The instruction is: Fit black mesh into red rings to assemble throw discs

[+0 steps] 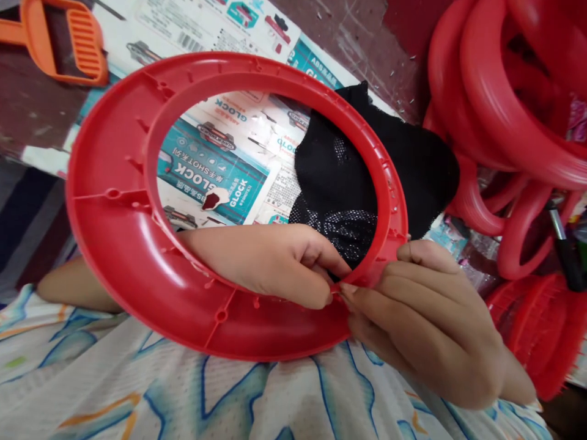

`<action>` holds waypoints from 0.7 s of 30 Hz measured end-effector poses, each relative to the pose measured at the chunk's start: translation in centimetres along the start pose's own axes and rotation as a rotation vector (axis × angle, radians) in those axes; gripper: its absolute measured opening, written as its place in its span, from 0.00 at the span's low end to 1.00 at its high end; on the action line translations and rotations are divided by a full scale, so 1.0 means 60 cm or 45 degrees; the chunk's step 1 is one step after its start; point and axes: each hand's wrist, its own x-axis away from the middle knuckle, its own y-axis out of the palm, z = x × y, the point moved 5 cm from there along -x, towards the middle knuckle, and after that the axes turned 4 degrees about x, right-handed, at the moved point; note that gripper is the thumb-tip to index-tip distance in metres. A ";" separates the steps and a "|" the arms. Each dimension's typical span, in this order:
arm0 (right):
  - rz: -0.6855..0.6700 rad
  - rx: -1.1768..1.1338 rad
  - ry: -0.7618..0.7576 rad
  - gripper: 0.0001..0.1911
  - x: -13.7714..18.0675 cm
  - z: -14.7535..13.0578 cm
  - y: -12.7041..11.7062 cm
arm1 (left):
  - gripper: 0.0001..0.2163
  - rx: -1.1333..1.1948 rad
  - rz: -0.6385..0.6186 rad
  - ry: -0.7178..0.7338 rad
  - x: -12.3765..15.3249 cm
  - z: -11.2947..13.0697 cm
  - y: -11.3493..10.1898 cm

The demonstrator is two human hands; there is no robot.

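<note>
The left hand (pixel 270 266) comes up through the hole of a big red ring (pixel 114 244), and its fingers are curled tight over the near inner edge of the ring. Its thumb lies on a black net (pixel 334 177) right at that edge. The right hand (pixel 426 318) is just beside it, on the right, and the fingertips of both hands meet at the same spot. The right thumb sits on top of the rim and the fingers press from the near side, so this hand is pinched shut on the ring too. The ring is held up and tilted, close to the person, above a lap covered by a white cloth with blue and orange marks (pixel 137 385). The net fills the right part of the hole and sticks out past the ring on the far right side. Behind the ring lies a printed paper (pixel 215 165) with blue boxes and pictures on it, flat on a dark red table (pixel 358 36). Far to the left lies an orange plastic piece (pixel 68 43). On the right is a heap of more red rings (pixel 504 91), well apart from the hands. A dark tool (pixel 565 247) pokes up at the right edge, and red plastic grids (pixel 541 330) lie near it.
</note>
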 end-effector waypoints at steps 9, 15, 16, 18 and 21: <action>-0.051 -0.176 0.129 0.05 -0.006 0.012 0.001 | 0.24 0.005 -0.012 0.097 0.007 0.003 0.009; -0.237 -0.376 0.179 0.13 -0.026 0.033 0.010 | 0.20 0.032 0.039 0.116 -0.005 0.007 0.003; -0.271 -0.424 0.210 0.13 -0.028 0.036 0.012 | 0.18 0.024 0.055 0.124 -0.007 0.007 0.001; -0.330 -0.517 0.276 0.13 -0.031 0.042 0.015 | 0.14 0.016 0.083 0.146 -0.009 0.007 -0.001; -0.391 -0.621 0.353 0.13 -0.034 0.048 0.019 | 0.10 -0.004 0.096 0.154 -0.010 0.006 -0.002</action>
